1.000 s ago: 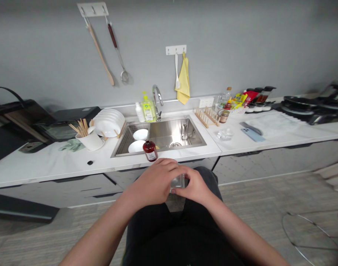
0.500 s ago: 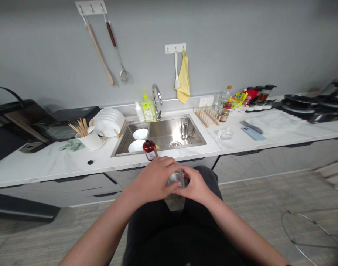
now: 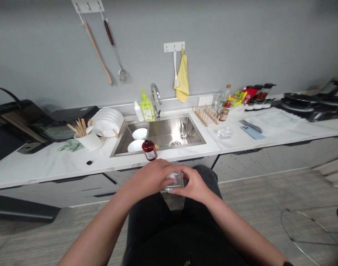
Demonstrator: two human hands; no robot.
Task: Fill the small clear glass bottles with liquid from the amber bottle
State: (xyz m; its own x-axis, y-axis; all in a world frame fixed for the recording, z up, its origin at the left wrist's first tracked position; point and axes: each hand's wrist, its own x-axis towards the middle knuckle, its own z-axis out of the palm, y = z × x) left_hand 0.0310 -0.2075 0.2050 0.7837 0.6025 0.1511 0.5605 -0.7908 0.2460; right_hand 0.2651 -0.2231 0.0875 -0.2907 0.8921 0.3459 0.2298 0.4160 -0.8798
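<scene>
Over my lap, in front of the counter edge, I hold a small clear plastic container between both hands. My left hand grips it from the left, fingers across its top and far side. Around its right side my right hand is wrapped, thumb at the near edge. Fingers hide part of the container, and I cannot tell what is inside. Just beyond my left hand, a dark red bottle with a pale label stands upright on the counter's front edge. A small black cap lies farther left.
Behind the bottle is a steel sink with white bowls and a faucet. Plates and a chopstick holder stand left. A wooden rack, crumpled clear plastic and a blue phone lie right.
The container has tilted and shifted slightly left in my hands, showing more of its clear face. My fingers have changed position a little. The bottle has stayed on the counter.
</scene>
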